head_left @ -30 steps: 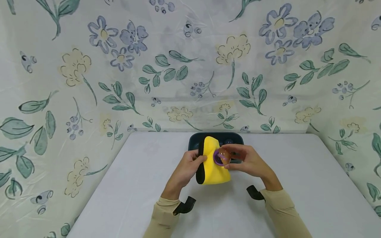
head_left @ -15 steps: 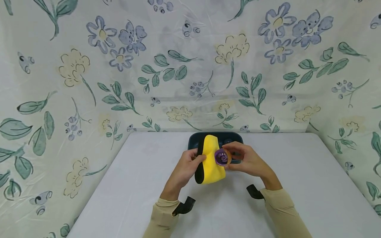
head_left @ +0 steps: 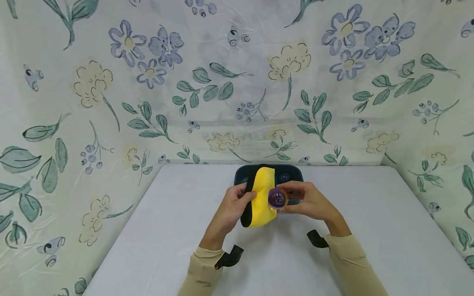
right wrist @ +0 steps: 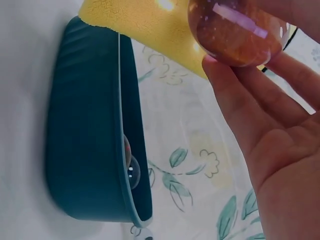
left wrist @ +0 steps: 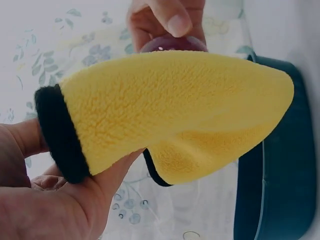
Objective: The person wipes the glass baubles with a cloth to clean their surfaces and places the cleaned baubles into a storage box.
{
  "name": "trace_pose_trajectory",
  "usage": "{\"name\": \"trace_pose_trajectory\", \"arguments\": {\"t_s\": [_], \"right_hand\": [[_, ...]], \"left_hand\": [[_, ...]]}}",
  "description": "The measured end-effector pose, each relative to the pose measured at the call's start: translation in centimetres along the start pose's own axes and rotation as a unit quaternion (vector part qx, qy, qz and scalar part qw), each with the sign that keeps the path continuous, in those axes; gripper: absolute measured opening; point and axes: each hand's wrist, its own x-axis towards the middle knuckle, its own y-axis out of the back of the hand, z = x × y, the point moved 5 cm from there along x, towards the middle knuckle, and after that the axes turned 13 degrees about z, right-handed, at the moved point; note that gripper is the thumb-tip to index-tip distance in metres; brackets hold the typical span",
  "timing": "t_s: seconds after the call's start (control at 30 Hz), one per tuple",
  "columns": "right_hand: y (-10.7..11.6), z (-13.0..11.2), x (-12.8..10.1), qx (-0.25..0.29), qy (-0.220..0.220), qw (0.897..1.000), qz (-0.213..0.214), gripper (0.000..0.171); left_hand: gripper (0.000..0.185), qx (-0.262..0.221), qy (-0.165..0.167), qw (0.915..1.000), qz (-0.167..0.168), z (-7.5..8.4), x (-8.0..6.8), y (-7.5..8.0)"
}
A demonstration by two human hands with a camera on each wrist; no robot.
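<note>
My left hand (head_left: 232,206) pinches the black-edged side of a folded yellow microfiber cloth (head_left: 261,199) between thumb and fingers. In the left wrist view the fuzzy cloth (left wrist: 170,95) arches over the fingers. A glossy, see-through ball (head_left: 277,198), purple on one side and amber on the other, is in the fingertips of my right hand (head_left: 311,200), right at the cloth's right edge. The right wrist view shows the ball (right wrist: 235,35) with fingers around it and the yellow cloth just behind.
Behind the hands, a dark teal bin (head_left: 238,176) stands on the white table (head_left: 185,213). A dark, shiny ball (head_left: 284,177) lies inside it, with another round thing beside it in the right wrist view. A flower-printed curtain (head_left: 237,82) hangs at the back.
The ball has been turned in my right fingers, so its purple side now faces the head camera instead of the amber one. The cloth's right side has drawn back to the left.
</note>
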Motion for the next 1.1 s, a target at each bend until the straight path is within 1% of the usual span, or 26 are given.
{"name": "trace_pose_trajectory", "arguments": {"t_s": [0.17, 0.33, 0.57, 0.87, 1.1], "right_hand": [[-0.4, -0.3, 0.0, 0.027, -0.003, 0.999, -0.029, 0.054], [-0.8, -0.6, -0.1, 0.053, 0.001, 0.997, -0.052, 0.051], [-0.9, -0.6, -0.2, 0.065, 0.002, 0.996, -0.057, 0.053], [-1.0, -0.9, -0.3, 0.081, 0.004, 0.995, -0.060, 0.055], [-1.1, -1.1, -0.3, 0.085, 0.003, 0.995, -0.058, 0.055]], "left_hand": [[0.035, -0.010, -0.005, 0.9999, 0.005, 0.2, 0.0, 0.1], [0.034, -0.020, -0.007, 0.9998, -0.001, 0.3, -0.1, 0.2], [0.036, -0.011, -0.010, 0.9996, -0.026, -0.1, 0.0, 0.2], [0.034, 0.007, 0.002, 0.9995, -0.032, -0.3, 0.0, 0.2], [0.034, 0.010, 0.001, 0.9990, -0.043, -0.5, 0.1, 0.1]]}}
